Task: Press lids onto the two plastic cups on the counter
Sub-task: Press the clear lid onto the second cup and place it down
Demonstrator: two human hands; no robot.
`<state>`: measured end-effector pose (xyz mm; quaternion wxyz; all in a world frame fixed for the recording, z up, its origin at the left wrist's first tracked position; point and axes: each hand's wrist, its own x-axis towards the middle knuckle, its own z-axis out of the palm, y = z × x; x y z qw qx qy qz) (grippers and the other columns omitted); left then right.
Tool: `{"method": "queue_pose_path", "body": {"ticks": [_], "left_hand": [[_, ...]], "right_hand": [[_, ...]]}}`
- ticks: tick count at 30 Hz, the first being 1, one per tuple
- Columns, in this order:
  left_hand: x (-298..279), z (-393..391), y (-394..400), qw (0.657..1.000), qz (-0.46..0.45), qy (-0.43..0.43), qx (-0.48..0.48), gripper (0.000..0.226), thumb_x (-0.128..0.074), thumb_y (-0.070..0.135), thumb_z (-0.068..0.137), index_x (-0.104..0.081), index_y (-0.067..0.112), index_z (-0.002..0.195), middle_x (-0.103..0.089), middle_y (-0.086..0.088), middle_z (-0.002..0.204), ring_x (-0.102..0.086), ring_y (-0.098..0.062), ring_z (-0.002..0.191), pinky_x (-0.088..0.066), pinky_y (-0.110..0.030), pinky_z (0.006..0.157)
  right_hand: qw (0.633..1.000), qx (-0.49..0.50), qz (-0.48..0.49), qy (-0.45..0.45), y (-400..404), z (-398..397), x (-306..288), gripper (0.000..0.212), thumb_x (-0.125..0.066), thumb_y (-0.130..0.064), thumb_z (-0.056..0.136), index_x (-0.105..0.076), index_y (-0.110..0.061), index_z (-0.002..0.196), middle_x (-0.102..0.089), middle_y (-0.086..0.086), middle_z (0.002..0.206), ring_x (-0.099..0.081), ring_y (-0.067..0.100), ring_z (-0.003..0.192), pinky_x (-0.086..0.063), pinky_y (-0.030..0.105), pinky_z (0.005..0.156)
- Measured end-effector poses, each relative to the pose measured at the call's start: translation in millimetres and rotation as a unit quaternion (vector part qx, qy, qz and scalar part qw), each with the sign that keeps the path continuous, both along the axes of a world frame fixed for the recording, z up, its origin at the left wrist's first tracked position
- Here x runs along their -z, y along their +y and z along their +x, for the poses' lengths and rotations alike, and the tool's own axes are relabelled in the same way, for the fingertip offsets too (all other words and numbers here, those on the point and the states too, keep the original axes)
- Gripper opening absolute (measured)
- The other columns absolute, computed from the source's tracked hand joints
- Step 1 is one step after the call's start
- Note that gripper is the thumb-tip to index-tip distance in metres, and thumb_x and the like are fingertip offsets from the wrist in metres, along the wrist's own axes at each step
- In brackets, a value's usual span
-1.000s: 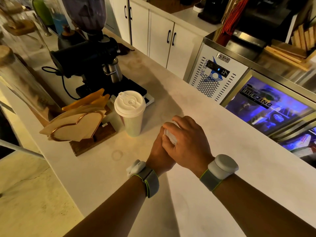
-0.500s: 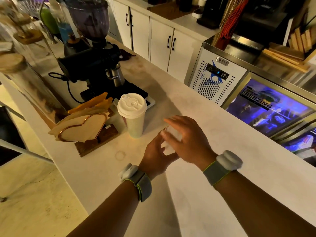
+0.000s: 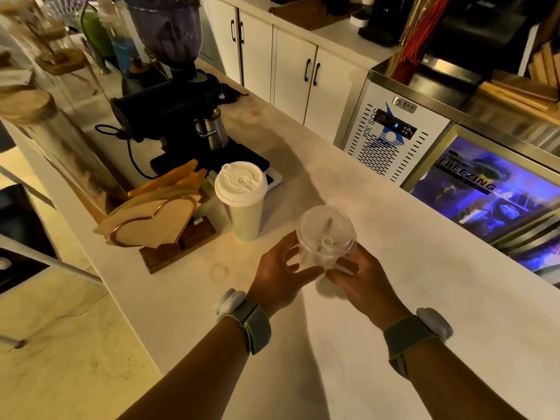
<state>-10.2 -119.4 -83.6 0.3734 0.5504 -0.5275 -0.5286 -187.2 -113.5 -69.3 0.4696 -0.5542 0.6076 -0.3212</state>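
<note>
A clear plastic cup (image 3: 325, 237) with a clear domed lid on top stands on the white counter (image 3: 348, 344). My left hand (image 3: 280, 272) is at its lower left side and my right hand (image 3: 362, 278) at its lower right. The fingers of both are spread and rest loosely by the cup's base, with the thumbs nearly meeting in front. A taller white cup (image 3: 245, 219) stands to the left, farther back, with a white lid (image 3: 241, 183) seated on it.
Behind the white cup stand a black coffee grinder (image 3: 169, 104) and a scale. Paper filters in a wooden holder (image 3: 151, 222) sit to the left. Beyond the counter's right edge are a freezer display (image 3: 485, 192) and white cabinets (image 3: 291, 65).
My hands were clasped over the top of the clear cup. They have opened and dropped down to its sides, so the lidded clear cup now shows.
</note>
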Motion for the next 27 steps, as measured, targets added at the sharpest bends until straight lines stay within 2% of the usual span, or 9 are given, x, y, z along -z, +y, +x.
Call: {"method": "queue_pose_path", "body": {"ticks": [3,6,8,11,14,16,20,23,27], "left_hand": [[-0.3,0.3,-7.0,1.0,-0.012,0.017,-0.016,0.066,-0.084,0.037,0.069,-0.05,0.052,0.124,-0.061,0.025,0.12,-0.058,0.0,0.114,-0.051,-0.011,0.081],[-2.4,-0.8,-22.9,0.999,-0.022,0.033,-0.024,0.073,-0.082,0.032,0.073,-0.049,0.03,0.139,-0.062,0.009,0.131,-0.057,-0.012,0.124,-0.051,-0.033,0.1],[-5.8,-1.7,-31.9,0.998,-0.033,0.039,-0.029,0.073,-0.08,0.031,0.076,-0.047,0.028,0.141,-0.064,0.004,0.132,-0.057,-0.014,0.125,-0.049,-0.042,0.103],[-8.5,-5.6,-46.5,0.998,-0.04,0.034,-0.035,0.071,-0.076,0.03,0.08,-0.043,0.031,0.143,-0.062,0.005,0.133,-0.055,-0.012,0.126,-0.048,-0.036,0.104],[-10.2,-8.2,-62.3,0.997,-0.055,0.015,-0.052,0.07,-0.072,0.029,0.085,-0.037,0.033,0.146,-0.06,0.015,0.13,-0.053,0.013,0.115,-0.044,-0.008,0.091],[-11.3,-9.5,-69.9,0.996,-0.064,-0.002,-0.065,0.07,-0.069,0.03,0.087,-0.035,0.033,0.148,-0.058,0.015,0.132,-0.051,0.016,0.111,-0.04,-0.001,0.088],[-9.5,-11.1,-75.7,0.994,-0.067,0.006,-0.087,0.068,-0.066,0.032,0.089,-0.034,0.032,0.148,-0.052,0.011,0.142,-0.047,-0.007,0.13,-0.04,-0.017,0.102],[-9.8,-12.7,-75.6,0.993,-0.06,0.011,-0.099,0.066,-0.065,0.029,0.09,-0.034,0.029,0.148,-0.052,0.005,0.144,-0.047,-0.014,0.133,-0.04,-0.029,0.108],[-9.9,-11.2,-75.4,0.992,-0.059,0.008,-0.107,0.064,-0.064,0.025,0.091,-0.035,0.026,0.148,-0.053,0.002,0.144,-0.048,-0.016,0.134,-0.041,-0.035,0.11]], "right_hand": [[1.0,0.026,-0.015,0.005,-12.1,9.7,0.2,0.066,-0.082,-0.041,0.068,-0.05,-0.042,0.126,-0.062,-0.029,0.105,-0.06,-0.004,0.092,-0.044,0.004,0.056],[0.999,0.028,-0.032,-0.007,-32.7,13.2,-1.4,0.067,-0.084,-0.036,0.067,-0.048,-0.047,0.122,-0.059,-0.037,0.097,-0.058,-0.017,0.087,-0.04,-0.001,0.052],[0.999,0.027,-0.042,-0.004,-45.3,15.1,-3.6,0.067,-0.085,-0.034,0.067,-0.049,-0.047,0.123,-0.057,-0.04,0.094,-0.052,-0.027,0.083,-0.037,-0.004,0.051],[0.999,0.025,-0.045,0.004,-66.5,18.3,-6.8,0.065,-0.085,-0.032,0.067,-0.052,-0.043,0.122,-0.059,-0.034,0.097,-0.051,-0.028,0.081,-0.037,-0.004,0.049],[0.998,0.023,-0.053,0.003,-88.7,22.4,-7.6,0.063,-0.085,-0.029,0.066,-0.053,-0.045,0.118,-0.06,-0.033,0.096,-0.052,-0.027,0.08,-0.039,-0.003,0.05],[0.998,0.02,-0.055,-0.002,-100.5,24.9,-6.2,0.064,-0.086,-0.026,0.066,-0.054,-0.042,0.119,-0.061,-0.031,0.097,-0.055,-0.023,0.08,-0.04,-0.001,0.052],[0.998,0.013,-0.053,-0.013,-114.8,29.3,2.2,0.066,-0.085,-0.022,0.067,-0.055,-0.032,0.124,-0.064,-0.022,0.1,-0.059,-0.018,0.081,-0.042,0.0,0.055],[0.998,0.01,-0.053,-0.016,-119.0,31.0,9.5,0.064,-0.084,-0.022,0.066,-0.057,-0.034,0.123,-0.068,-0.01,0.107,-0.061,-0.008,0.09,-0.046,0.004,0.06],[0.999,0.002,-0.049,-0.013,-122.4,33.3,12.3,0.059,-0.084,-0.023,0.066,-0.057,-0.038,0.116,-0.064,-0.021,0.101,-0.058,-0.019,0.082,-0.042,0.0,0.056]]}}
